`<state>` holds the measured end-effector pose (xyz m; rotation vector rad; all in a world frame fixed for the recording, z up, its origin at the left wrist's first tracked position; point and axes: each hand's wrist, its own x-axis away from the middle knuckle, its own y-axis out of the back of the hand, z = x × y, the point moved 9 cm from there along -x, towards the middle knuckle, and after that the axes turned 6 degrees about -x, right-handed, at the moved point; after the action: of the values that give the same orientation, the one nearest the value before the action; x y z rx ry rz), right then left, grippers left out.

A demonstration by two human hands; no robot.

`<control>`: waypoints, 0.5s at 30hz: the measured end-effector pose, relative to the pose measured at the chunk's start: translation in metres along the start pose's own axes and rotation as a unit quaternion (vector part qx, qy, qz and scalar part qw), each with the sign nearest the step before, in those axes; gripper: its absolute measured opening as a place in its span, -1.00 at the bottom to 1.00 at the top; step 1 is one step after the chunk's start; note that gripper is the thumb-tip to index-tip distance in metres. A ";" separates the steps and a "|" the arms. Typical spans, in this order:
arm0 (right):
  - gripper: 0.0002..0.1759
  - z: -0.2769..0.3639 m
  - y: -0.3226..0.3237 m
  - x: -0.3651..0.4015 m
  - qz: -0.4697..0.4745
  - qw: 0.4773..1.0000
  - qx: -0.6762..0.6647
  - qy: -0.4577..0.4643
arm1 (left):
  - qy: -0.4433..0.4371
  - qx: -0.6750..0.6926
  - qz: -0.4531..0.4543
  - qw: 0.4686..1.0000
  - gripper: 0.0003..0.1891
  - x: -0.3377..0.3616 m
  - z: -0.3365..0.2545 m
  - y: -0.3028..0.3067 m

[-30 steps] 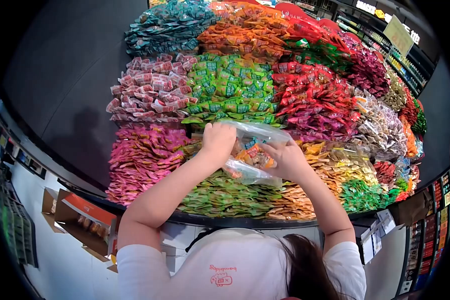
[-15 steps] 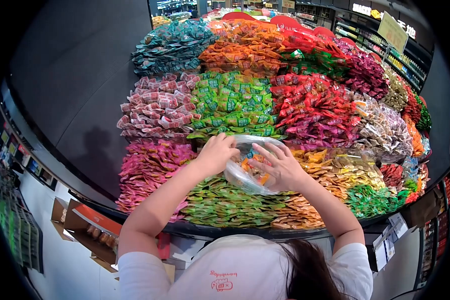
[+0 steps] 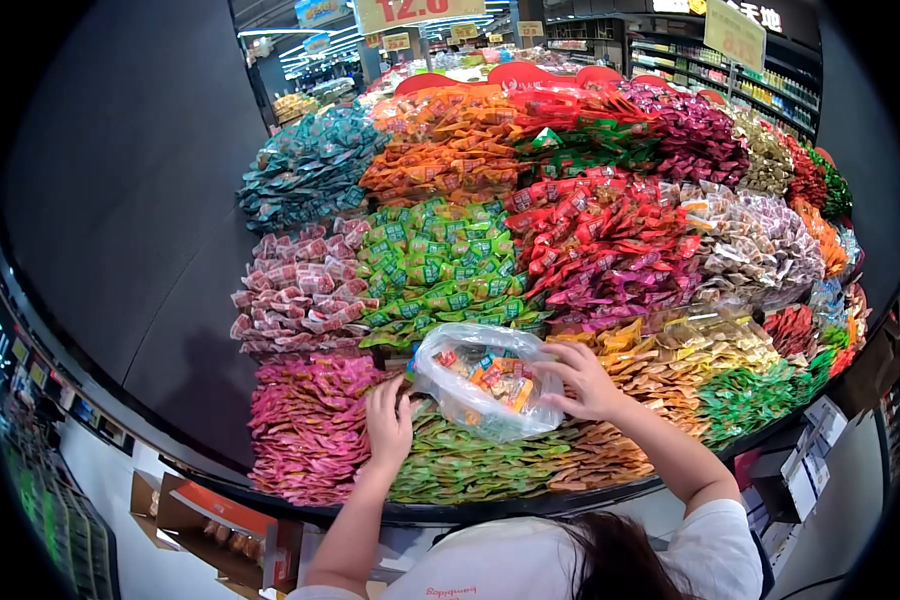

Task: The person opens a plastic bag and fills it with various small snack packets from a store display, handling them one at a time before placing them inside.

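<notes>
On my feed, the clear plastic bag [image 3: 445, 392] sits mouth up near the front edge of the display counter [image 3: 420, 514], over the dull green packets [image 3: 470, 465], with small orange packets [image 3: 505, 382] inside. The left hand [image 3: 389, 418] has just come off the rim to the bag's left side, so the mouth is no longer covered and I can see in. Its fingers are parted, with nothing I can make out between them. The right hand [image 3: 582, 382] is against the bag's right wall, thumb apart from fingers; I cannot tell whether it pinches the plastic. Pink packets [image 3: 310, 430] fill the counter's front left corner. Upside down on the shirt [image 3: 520, 560] I read "bambidog". The price sign [image 3: 420, 12] is cut off at the top; its figure starts with 12.
</notes>
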<state>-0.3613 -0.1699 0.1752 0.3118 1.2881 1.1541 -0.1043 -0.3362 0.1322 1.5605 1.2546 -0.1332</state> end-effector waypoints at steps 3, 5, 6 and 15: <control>-0.56 -0.043 0.001 0.017 -0.019 0.995 0.005 -0.101 | -0.010 -0.074 0.016 0.997 -0.60 0.015 0.000 -0.013; -0.64 -0.048 0.000 0.024 -0.043 0.992 0.040 -0.110 | 0.006 -0.077 0.052 0.996 -0.60 0.015 0.003 -0.018; -0.69 -0.043 0.001 0.023 -0.045 0.994 0.047 -0.086 | 0.003 -0.080 0.054 0.995 -0.60 0.016 0.002 -0.019; -0.85 -0.032 0.004 0.028 -0.048 0.996 0.043 -0.068 | -0.002 -0.081 -0.012 0.997 -0.69 0.025 0.004 -0.013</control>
<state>-0.3949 -0.1582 0.1510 0.3812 1.2208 0.9822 -0.1008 -0.3252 0.1065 1.4060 1.2506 -0.0491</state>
